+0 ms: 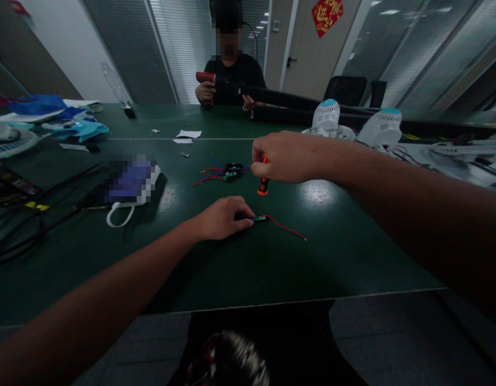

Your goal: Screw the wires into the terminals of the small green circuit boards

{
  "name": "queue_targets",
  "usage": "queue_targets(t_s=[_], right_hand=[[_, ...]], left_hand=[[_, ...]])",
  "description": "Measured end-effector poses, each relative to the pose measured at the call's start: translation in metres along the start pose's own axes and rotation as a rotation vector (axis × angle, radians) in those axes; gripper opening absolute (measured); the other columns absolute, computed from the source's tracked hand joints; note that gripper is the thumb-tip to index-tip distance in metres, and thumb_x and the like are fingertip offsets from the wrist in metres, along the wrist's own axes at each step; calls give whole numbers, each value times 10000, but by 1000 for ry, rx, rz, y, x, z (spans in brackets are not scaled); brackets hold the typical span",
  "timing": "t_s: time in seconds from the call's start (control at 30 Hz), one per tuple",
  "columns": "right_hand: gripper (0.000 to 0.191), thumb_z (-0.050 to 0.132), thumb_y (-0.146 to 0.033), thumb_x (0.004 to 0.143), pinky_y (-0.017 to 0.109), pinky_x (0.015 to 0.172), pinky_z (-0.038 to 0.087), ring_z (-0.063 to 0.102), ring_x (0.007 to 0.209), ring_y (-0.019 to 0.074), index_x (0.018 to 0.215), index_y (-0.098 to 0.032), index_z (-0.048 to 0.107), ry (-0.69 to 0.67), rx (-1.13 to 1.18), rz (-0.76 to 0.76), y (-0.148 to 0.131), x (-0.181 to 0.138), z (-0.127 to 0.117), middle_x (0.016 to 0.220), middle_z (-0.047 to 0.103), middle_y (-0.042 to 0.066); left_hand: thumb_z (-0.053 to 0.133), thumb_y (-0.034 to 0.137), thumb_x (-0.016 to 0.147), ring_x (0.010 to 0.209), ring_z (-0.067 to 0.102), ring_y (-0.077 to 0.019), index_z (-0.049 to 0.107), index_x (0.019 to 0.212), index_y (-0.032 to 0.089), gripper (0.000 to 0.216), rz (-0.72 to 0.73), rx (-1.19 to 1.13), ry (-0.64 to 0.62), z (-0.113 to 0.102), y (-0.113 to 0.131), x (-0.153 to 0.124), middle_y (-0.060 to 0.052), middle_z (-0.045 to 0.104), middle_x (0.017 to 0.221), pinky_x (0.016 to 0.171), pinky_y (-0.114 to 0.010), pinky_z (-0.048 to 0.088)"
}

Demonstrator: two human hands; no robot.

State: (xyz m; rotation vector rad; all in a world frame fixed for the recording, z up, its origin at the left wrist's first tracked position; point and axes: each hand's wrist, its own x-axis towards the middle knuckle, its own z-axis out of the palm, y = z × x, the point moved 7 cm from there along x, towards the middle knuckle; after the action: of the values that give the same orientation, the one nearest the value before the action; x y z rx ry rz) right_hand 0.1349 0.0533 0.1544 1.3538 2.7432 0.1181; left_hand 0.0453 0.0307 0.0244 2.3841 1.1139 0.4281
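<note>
My left hand (222,217) rests on the dark green table (240,268), fingers pinched on a small green circuit board (260,218) with a red wire (286,228) trailing right. My right hand (286,156) is closed around an orange and black screwdriver (263,185), held upright with its thin tip pointing down at the board. Further back lies a second small board with red, blue and black wires (226,173).
A white face mask (129,187) lies left of centre. Black cables (39,220) run along the left side, with blue cloth items (77,128) behind. Two white fan parts (352,123) stand at the right. A person opposite holds a red tool (205,78). Paper scraps (187,135) lie mid-table.
</note>
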Motion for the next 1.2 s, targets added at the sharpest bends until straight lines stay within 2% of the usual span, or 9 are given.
queue_targets(t_s=[0.33, 0.53, 0.67, 0.8, 1.2], right_hand=[[436, 451, -390, 866, 342, 725, 421, 643, 914, 248, 1153, -123, 643, 0, -7, -18, -3, -2, -1, 1071, 693, 147], [611, 288, -600, 923, 343, 734, 431, 640, 948, 271, 1188, -165, 625, 56, 36, 44, 0, -6, -3, 1086, 696, 158], [505, 345, -495, 928, 354, 732, 431, 643, 972, 284, 1189, -167, 627, 66, -11, 53, 3, -5, 0, 1087, 692, 155], [419, 416, -372, 896, 369, 754, 432, 647, 968, 279, 1180, -146, 625, 56, -6, -7, 0, -2, 1, 1098, 693, 153], [401, 453, -384, 884, 353, 738, 432, 653, 907, 247, 1182, -165, 608, 17, 14, -48, -5, -3, -1, 1048, 699, 126]], left_hand=[[580, 308, 858, 868, 612, -171, 709, 999, 156, 243, -4, -13, 0, 0, 0, 0, -64, 636, 970, 812, -319, 479], [570, 309, 866, 885, 613, -178, 707, 1006, 164, 244, -10, 4, -14, 0, 1, 0, -63, 640, 978, 814, -321, 478], [575, 313, 865, 880, 615, -174, 706, 1009, 169, 242, -14, 2, -11, 0, 0, 0, -62, 640, 982, 809, -314, 476], [584, 310, 855, 847, 610, -161, 708, 1004, 173, 237, -19, 0, -10, 0, -1, 0, -53, 642, 978, 789, -303, 476], [589, 292, 859, 862, 616, -164, 708, 996, 177, 215, -25, 5, -7, 0, 0, -1, -57, 641, 981, 799, -299, 478]])
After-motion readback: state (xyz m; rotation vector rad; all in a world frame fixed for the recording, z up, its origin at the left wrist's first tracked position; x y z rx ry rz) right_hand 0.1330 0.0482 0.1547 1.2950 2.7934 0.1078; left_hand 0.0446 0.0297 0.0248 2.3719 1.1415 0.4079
